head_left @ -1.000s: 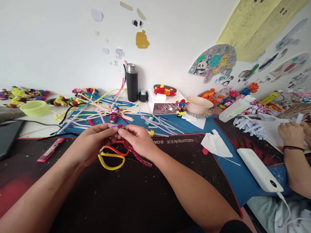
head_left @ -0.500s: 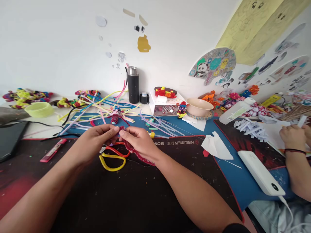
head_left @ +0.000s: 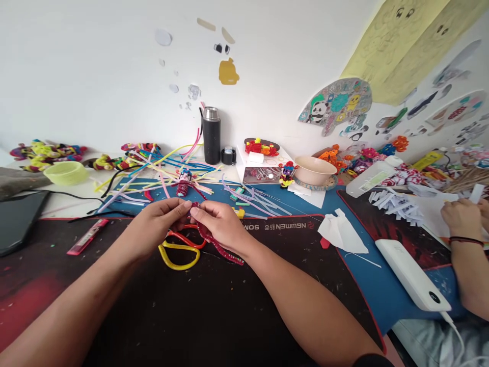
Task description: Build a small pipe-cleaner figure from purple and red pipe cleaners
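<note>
Between the pinched fingers of my left hand [head_left: 166,216] and my right hand [head_left: 219,221] is a dark red pipe cleaner [head_left: 219,247]. Its near end trails below my right palm toward the wrist; the part at the fingertips is mostly covered. Scissors with one red and one yellow handle loop [head_left: 179,266] lie on the black mat just under my hands, their blades hidden. Beyond my fingertips stands a small pipe-cleaner doll [head_left: 184,182] with a dark red body, a dark red strand extending from it to the right.
Many coloured pipe cleaners [head_left: 153,176] spread behind the doll, near a black thermos [head_left: 211,135]. A pink-red packet [head_left: 87,237] lies left on the mat [head_left: 214,316]. To the right are a beige bowl [head_left: 315,171], a white power bank [head_left: 412,275] and another person's hand [head_left: 460,216] holding a paper strip.
The whole view has shifted slightly, so things sit a little more to the right and lower. Both hands keep their pinch on the pipe cleaner, with barely any movement.
</note>
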Demonstrator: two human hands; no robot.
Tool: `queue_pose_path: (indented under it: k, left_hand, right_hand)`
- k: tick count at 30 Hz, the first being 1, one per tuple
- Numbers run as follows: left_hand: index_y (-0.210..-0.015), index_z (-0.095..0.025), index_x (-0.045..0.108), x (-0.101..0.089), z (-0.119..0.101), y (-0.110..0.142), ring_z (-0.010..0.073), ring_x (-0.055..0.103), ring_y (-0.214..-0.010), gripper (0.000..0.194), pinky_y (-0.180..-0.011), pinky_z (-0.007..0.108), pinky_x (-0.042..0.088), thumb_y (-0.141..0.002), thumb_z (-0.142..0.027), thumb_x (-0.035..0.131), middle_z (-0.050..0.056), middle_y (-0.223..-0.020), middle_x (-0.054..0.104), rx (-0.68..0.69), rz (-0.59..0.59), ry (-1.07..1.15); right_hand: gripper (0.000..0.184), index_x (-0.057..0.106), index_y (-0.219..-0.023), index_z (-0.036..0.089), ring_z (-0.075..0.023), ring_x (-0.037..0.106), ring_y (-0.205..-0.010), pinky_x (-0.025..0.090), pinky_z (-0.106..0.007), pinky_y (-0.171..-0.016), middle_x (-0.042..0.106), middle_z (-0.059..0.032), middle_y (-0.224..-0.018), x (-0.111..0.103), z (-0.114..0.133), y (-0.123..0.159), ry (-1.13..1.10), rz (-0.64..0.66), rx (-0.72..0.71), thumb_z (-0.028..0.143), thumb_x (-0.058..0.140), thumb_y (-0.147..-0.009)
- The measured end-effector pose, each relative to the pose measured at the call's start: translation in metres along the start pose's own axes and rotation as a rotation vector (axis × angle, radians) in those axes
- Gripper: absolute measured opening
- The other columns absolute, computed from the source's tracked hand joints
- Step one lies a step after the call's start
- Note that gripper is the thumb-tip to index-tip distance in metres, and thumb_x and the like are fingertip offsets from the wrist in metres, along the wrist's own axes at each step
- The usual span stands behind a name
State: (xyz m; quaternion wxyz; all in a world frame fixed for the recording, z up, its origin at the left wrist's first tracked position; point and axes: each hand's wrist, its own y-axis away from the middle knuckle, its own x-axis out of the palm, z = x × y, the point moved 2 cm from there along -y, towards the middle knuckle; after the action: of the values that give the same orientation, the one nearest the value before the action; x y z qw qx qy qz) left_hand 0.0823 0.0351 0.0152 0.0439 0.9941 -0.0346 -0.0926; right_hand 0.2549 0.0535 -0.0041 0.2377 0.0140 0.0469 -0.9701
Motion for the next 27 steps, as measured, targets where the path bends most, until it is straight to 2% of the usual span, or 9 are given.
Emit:
queue_pose_path:
  k: [2, 5, 6, 8, 13, 21, 27]
  left_hand:
    - [-0.084, -0.021, 0.076, -0.004, 0.004, 0.0, 0.0168, 0.056, -0.065, 0.047, -0.061, 0.026, 0.046, -0.082, -0.069, 0.081, 0.0, -0.072, 0.066, 0.028, 0.011, 0.018]
    - [-0.116, -0.027, 0.079, -0.013, -0.001, 0.004, 0.0238, 0.07, -0.086, 0.044, -0.074, 0.031, 0.056, -0.088, -0.061, 0.08, 0.006, -0.102, 0.079, 0.154, -0.014, -0.042]
    - [-0.122, -0.029, 0.079, -0.016, -0.005, 0.006, 0.0266, 0.073, -0.095, 0.045, -0.079, 0.032, 0.058, -0.087, -0.059, 0.081, 0.008, -0.113, 0.08, 0.207, -0.025, -0.092]
    - [-0.121, -0.032, 0.081, -0.018, -0.014, 0.01, 0.0307, 0.074, -0.108, 0.044, -0.087, 0.034, 0.059, -0.085, -0.055, 0.083, 0.009, -0.124, 0.08, 0.309, -0.037, -0.227]
    - [-0.107, -0.033, 0.083, -0.011, -0.026, 0.015, 0.0335, 0.074, -0.11, 0.031, -0.096, 0.039, 0.058, -0.084, -0.051, 0.074, 0.008, -0.112, 0.084, 0.492, -0.101, -0.514]
    - [-0.096, -0.036, 0.085, -0.01, -0.017, 0.013, 0.0323, 0.074, -0.096, 0.021, -0.092, 0.038, 0.055, -0.087, -0.049, 0.07, 0.008, -0.1, 0.082, 0.551, -0.186, -0.592]
    - [-0.099, -0.035, 0.085, -0.012, -0.013, 0.012, 0.0327, 0.075, -0.097, 0.022, -0.091, 0.038, 0.052, -0.092, -0.045, 0.067, 0.008, -0.101, 0.084, 0.593, -0.245, -0.706]
  right_hand:
    - [0.041, 0.065, -0.081, 0.021, -0.0127, 0.048, -0.057, 0.036, -0.027, -0.057, 0.053, 0.0046, -0.061, 0.0, -0.002, -0.001, -0.103, 0.022, 0.068, 0.06, 0.07, -0.093]
    - [0.041, 0.065, -0.083, 0.021, -0.0107, 0.045, -0.046, 0.033, -0.027, -0.049, 0.054, 0.0058, -0.055, -0.002, -0.002, -0.002, -0.258, 0.073, 0.144, 0.06, 0.074, -0.091]
    - [0.04, 0.065, -0.083, 0.021, -0.0103, 0.045, -0.044, 0.031, -0.026, -0.047, 0.054, 0.0058, -0.054, -0.002, -0.002, -0.002, -0.299, 0.088, 0.154, 0.059, 0.074, -0.091]
    - [0.04, 0.066, -0.082, 0.02, -0.0099, 0.044, -0.041, 0.028, -0.026, -0.044, 0.053, 0.0063, -0.052, -0.004, -0.002, -0.003, -0.364, 0.106, 0.165, 0.058, 0.076, -0.091]
    - [0.043, 0.066, -0.081, 0.02, -0.0092, 0.041, -0.042, 0.026, -0.025, -0.042, 0.053, 0.0062, -0.052, -0.003, -0.004, -0.003, -0.44, 0.132, 0.181, 0.06, 0.079, -0.088]
    - [0.045, 0.068, -0.084, 0.019, -0.0097, 0.045, -0.044, 0.025, -0.024, -0.042, 0.057, 0.0043, -0.055, 0.001, -0.003, 0.0, -0.453, 0.169, 0.236, 0.062, 0.08, -0.088]
    - [0.041, 0.068, -0.089, 0.018, -0.0092, 0.047, -0.046, 0.024, -0.023, -0.043, 0.058, 0.0045, -0.059, 0.002, 0.002, 0.003, -0.519, 0.236, 0.278, 0.056, 0.083, -0.087]
